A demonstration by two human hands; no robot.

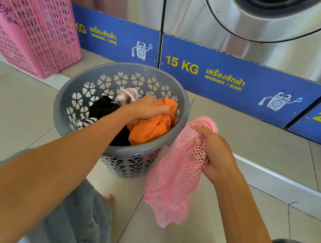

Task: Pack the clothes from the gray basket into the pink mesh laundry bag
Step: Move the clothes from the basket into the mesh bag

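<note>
Pink mesh laundry bag (176, 177) is gripped by right hand (216, 154); orange garment (152, 126) in gray basket (64, 95) is clutched by left hand (147, 108).

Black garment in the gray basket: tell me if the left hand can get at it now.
Probably yes: the left hand grips the orange garment right beside the black garment, which lies uncovered.
</note>
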